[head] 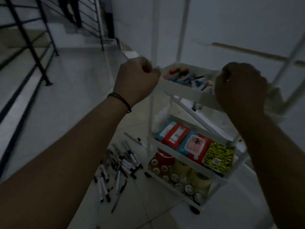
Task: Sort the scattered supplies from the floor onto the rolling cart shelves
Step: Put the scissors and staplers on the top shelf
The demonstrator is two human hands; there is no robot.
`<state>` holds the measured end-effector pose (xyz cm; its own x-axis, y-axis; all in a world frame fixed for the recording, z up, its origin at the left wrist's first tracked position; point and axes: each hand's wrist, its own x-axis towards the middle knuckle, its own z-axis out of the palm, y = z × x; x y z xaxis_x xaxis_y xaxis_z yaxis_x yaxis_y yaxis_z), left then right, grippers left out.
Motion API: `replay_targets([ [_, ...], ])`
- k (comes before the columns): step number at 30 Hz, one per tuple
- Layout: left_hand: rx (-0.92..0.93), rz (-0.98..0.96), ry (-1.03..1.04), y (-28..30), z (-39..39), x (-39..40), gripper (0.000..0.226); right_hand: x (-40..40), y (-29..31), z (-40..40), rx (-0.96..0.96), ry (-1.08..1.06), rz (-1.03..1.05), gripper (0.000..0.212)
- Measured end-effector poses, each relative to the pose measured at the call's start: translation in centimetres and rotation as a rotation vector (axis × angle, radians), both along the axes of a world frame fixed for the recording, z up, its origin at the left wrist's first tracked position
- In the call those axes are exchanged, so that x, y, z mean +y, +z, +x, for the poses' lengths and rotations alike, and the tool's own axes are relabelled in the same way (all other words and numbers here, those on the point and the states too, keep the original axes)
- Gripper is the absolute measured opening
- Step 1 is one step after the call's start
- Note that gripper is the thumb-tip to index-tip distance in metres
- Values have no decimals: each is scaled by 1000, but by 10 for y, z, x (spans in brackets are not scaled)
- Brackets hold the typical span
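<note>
Dimly, everything is being shown w/ motion blur, so fine detail is being lost. The rolling cart (171,90) is being gripped at its top tray: the left hand (137,78) is clenched on the tray's left corner, fingers curled round the rim; the right hand (239,87) is being curled over the tray's right end, but its fingertips are hidden behind the hand, so what exactly is being grasped cannot be told. A thin dark band (121,101) is being worn on the left wrist.

In the top tray, mixed pens and tools (186,76) are being blurred together; no count possible. On the middle shelf, four flat packs are being seen in a row: three wipes packs (181,139) in red/blue and one yellow-patterned pack (219,156) at the right end. On the bottom shelf, tape rolls and small round tins (179,176) are being partly hidden by the shelf's front edge; approx. a dozen, not countable.

On the floor (74,83) beside the cart's left side, a pile of markers (118,169) is lying, approx. twenty-plus, overlapping. A black railing (29,40) is being cut off at the left edge.
</note>
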<state>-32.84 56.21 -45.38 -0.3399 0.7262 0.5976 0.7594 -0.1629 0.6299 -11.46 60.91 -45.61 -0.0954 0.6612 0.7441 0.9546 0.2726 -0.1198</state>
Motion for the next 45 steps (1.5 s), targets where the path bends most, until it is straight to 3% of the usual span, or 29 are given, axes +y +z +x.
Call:
replay_targets([
  [3, -105, -80, 134, -51, -62, -41, 24, -19, -14, -38, 7, 176, 91, 29],
  [6, -226, -243, 281, -121, -123, -78, 20, -44, -51, -98, 48, 460, 30, 23],
  [9, -320, -431, 420, -197, -171, -111, 15, -62, -114, -157, -17, 661, -180, 14],
  [14, -508, -705, 587, -325, -225, -157, 11, -70, -227, -238, -221, 787, -634, 16],
  [17, -605, -880, 583, -392, -249, -180, 47, -71, -281, -279, -323, 846, -861, 26],
  [21, -422, -1314, 499, -454, -274, -185, 87, -67, -339, -331, -402, 857, -1048, 32],
  [25, -537, -1448, 443, -481, -280, -168, 124, -57, -389, -379, -454, 852, -1163, 28],
  [27, -534, -1511, 435, -492, -276, -162, 138, -51, -409, -401, -446, 869, -1190, 21],
  [29, -512, -1534, 470, -503, -272, -159, 144, -44, -427, -423, -436, 896, -1215, 32],
  [35, -454, -1508, 567, -520, -265, -155, 139, -20, -470, -493, -336, 950, -1139, 39],
  [41, -442, -1524, 541, -522, -268, -155, 131, -18, -508, -524, -481, 973, -963, 54],
  [43, -442, -1515, 526, -522, -268, -157, 130, -21, -510, -527, -533, 966, -883, 46],
  [45, -443, -1507, 519, -523, -268, -158, 131, -25, -510, -532, -518, 941, -723, 21],
])
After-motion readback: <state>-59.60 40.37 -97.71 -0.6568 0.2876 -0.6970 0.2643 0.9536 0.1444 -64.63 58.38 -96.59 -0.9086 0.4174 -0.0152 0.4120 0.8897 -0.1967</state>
